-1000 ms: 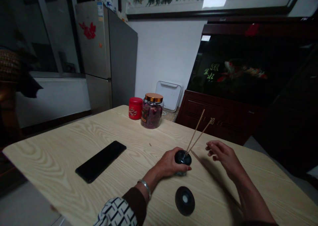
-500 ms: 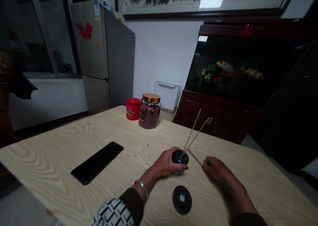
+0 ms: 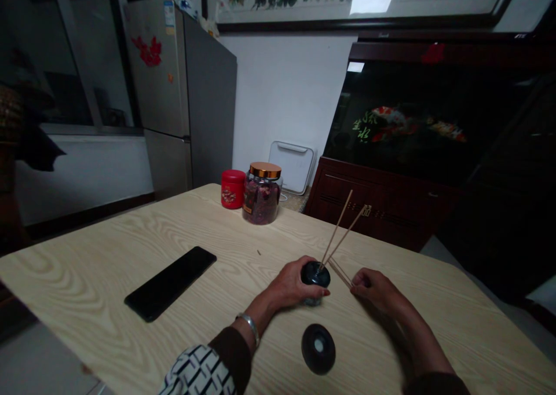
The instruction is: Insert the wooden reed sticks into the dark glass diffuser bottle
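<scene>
My left hand point(image 3: 292, 282) is wrapped around a small round jar point(image 3: 316, 274) with a glossy dark top and a paler, clear-looking lower part. Two thin wooden sticks point(image 3: 344, 228) stand tilted out of its centre, spreading apart upward. To the right, my right hand point(image 3: 377, 289) pinches the near ends of thin wooden sticks point(image 3: 341, 272); their far ends reach the table area just beside the jar. Whether those ends touch the jar, I cannot tell. Nearer to me, a dark round lid point(image 3: 318, 353) with a pale centre lies on the table.
On the wood-grain table point(image 3: 191, 221), a black phone point(image 3: 170, 284) lies to the left. A red canister point(image 3: 233, 189) and a copper-lidded jar of dark dried petals point(image 3: 261, 195) stand at the far edge. A tiny brown bit point(image 3: 259, 252) lies mid-table.
My right hand has shifted slightly left and its fingers have moved. Two sticks now show apart at its fingertips where one line showed before. The left hand and jar stay put.
</scene>
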Available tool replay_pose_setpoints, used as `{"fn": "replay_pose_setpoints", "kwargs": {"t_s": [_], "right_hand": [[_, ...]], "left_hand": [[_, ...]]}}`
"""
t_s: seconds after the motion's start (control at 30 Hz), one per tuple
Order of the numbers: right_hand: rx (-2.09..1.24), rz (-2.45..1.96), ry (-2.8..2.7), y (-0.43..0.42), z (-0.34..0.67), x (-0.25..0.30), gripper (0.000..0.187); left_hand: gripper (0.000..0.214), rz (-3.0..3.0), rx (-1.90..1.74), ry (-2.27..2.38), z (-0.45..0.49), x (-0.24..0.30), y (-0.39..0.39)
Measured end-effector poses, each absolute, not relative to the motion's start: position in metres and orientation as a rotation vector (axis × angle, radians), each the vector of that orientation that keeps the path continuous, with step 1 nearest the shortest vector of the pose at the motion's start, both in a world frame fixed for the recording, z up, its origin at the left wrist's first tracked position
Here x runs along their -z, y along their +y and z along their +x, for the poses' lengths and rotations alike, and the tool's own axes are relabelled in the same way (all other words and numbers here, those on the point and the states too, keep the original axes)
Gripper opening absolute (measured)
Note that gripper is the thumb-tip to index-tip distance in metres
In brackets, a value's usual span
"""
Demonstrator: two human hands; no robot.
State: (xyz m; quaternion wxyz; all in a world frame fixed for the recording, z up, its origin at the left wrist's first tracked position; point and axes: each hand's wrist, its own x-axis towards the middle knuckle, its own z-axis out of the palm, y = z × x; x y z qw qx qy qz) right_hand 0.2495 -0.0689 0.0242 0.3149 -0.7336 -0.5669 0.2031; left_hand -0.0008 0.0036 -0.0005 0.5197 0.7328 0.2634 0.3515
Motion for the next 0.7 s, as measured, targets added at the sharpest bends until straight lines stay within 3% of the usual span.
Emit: {"fn": "replay_pose_setpoints", "kwargs": {"t_s": [0.2,0.4,0.7], "right_hand": [[-0.645,-1.721,-1.403,-0.074,0.246,-0.053,0.019],[-0.651,-1.263,-0.842,-0.083,0.241,-0.09,0.035],[-0.543,-1.012,-0.643,-0.088,0.221,-0.113,0.032]], "left_hand": [[0.064,1.744,-0.843,0.617,-0.001,0.0,0.003],[0.064,1.731,-0.85,0.607,-0.001,0.0,0.002],[0.061,1.746,-0.85,0.596,-0.001,-0.003,0.002]]}}
